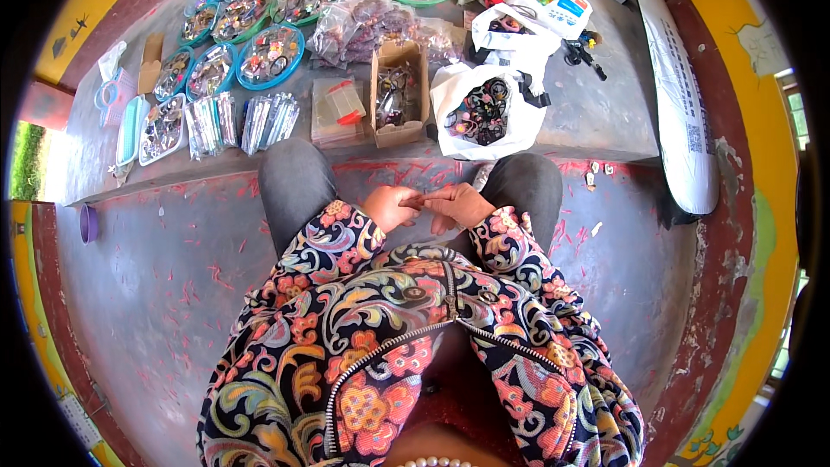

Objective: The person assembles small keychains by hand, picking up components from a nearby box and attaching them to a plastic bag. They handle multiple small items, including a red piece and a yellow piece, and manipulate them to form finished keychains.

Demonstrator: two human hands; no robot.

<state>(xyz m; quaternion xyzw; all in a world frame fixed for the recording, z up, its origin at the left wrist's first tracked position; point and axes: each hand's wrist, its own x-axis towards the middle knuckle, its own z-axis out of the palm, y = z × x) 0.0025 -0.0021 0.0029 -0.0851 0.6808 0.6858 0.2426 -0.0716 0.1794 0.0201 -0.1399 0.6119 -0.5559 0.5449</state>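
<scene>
While my left hand [392,207] and right hand [462,205] met near the centre of the frame, their thumbs and fingers were bent into a close pinch, and I could not tell what, if anything, was caught between the tips. Any small piece there would have sat where the fingertips joined, between my knees in grey trousers [294,182] and above the grey floor [173,320]. If that pinch had slackened or one finger had slid, it could have dropped between my legs, among the thin red scraps strewn below, and been hard to spot. Just above my hands, near the front edge of the long grey ledge [596,125], stood an uncovered brown cardboard box [399,134] packed with small items; to its right slumped a white plastic bag [526,134], its mouth spread around dark, round, looped pieces. A knock from my right knee could have tipped that soft bag and spilled them over the edge. At the box's left lay a pile of flat clear plastic packets [327,131] with a red piece on top; being slick, they could have slid if my left knee had nudged them.
</scene>
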